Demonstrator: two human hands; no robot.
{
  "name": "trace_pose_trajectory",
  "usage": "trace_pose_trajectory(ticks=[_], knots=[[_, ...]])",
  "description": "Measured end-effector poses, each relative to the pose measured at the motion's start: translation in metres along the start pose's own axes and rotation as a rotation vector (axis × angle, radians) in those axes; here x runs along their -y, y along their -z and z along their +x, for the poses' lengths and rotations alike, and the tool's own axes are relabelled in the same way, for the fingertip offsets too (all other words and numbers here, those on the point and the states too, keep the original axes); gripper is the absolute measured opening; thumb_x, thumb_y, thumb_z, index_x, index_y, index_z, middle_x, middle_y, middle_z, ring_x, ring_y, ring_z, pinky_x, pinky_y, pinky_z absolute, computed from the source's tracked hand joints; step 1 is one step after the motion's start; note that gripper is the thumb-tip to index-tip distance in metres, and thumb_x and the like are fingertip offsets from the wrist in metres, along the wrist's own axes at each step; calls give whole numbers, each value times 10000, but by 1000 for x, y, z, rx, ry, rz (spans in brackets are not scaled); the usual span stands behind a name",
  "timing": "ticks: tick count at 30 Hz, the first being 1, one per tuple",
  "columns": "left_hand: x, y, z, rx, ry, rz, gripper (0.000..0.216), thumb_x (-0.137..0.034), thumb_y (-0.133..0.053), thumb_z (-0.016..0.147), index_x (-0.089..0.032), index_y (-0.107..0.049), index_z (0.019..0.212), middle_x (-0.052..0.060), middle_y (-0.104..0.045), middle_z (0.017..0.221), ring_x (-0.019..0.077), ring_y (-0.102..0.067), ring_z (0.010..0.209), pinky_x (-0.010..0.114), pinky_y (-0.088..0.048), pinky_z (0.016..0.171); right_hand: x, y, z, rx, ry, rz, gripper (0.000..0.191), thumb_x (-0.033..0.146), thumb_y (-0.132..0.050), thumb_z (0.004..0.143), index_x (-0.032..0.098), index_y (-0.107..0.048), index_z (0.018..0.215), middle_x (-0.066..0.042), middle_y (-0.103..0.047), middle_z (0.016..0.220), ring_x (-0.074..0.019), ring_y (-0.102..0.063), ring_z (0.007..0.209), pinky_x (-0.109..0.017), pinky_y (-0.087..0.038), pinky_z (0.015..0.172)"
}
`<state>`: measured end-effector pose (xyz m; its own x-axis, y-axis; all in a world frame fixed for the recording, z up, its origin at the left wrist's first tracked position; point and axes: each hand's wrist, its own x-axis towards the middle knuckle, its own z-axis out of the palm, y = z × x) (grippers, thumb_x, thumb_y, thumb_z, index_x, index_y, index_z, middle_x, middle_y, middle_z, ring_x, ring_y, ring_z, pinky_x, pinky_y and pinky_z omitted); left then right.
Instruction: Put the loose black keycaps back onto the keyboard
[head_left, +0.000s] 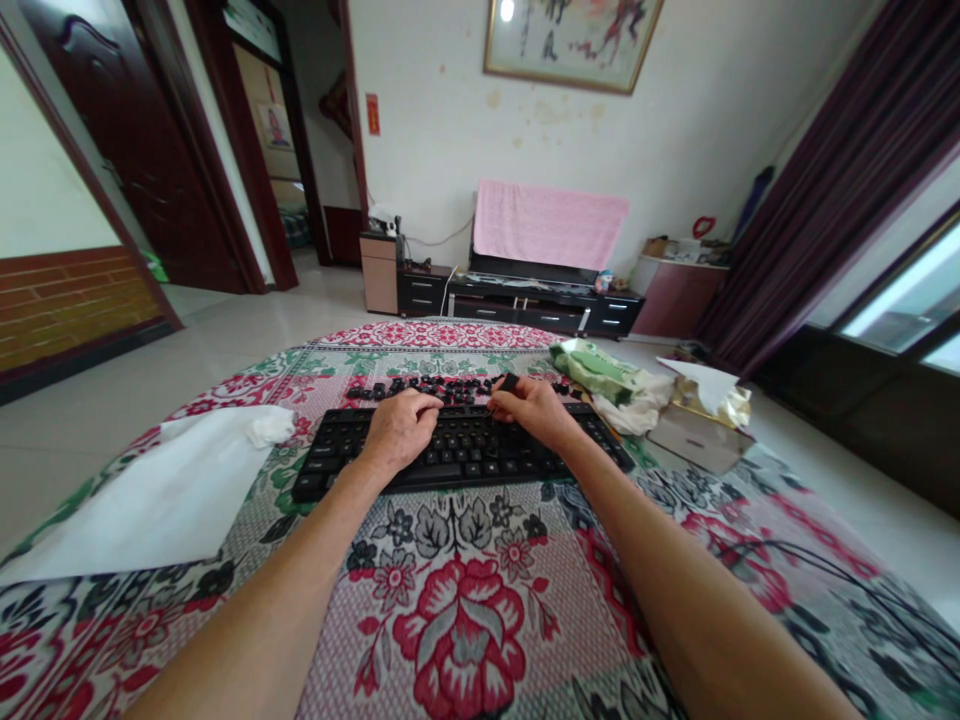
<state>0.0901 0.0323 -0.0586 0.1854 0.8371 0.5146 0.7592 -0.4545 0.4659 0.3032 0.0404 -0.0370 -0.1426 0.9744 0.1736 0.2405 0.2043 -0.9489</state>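
A black keyboard (457, 455) lies across a table covered with a floral cloth (457, 600). My left hand (401, 425) rests on the keyboard's upper middle, its fingers curled down onto the key rows. My right hand (529, 405) is over the keyboard's top edge, pinching a small black keycap (509, 382) between thumb and fingers. Several loose black keycaps (439, 388) lie in a scattered row on the cloth just behind the keyboard.
A white sheet with a crumpled tissue (176, 490) lies at the left. Green and white plastic bags (607, 375) and a tissue box (701, 425) sit at the right. A black cable (825, 570) runs over the right side. A TV stand (540, 305) stands by the far wall.
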Motion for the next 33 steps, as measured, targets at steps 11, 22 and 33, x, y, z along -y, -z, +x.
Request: trace_pose_trajectory(ticks=[11,22,33], knots=[[-1,1,0,42,-34,23,238,-192,-492,788,-204,-717,866,30,-701,896,171,-643,834,274,-478,815,39,8,-16,231,63,-565,116,262,-520,676,162,-537,621,30,-456,542,-91,-394,517,-236,-282,484],[1,-1,0,34,-26,20,240,-204,-484,794,-199,-717,850,34,-696,857,170,-639,791,267,-476,754,34,10,-17,496,-20,-730,190,336,-641,644,158,-646,711,22,-541,568,-90,-450,526,-230,-323,496],[-25,8,0,176,-8,-504,289,-262,-617,714,-176,-661,986,25,-700,829,140,-637,719,254,-505,706,29,-9,-16,200,-201,-80,276,483,-596,723,211,-551,714,57,-330,451,-76,-264,394,-239,-206,391]])
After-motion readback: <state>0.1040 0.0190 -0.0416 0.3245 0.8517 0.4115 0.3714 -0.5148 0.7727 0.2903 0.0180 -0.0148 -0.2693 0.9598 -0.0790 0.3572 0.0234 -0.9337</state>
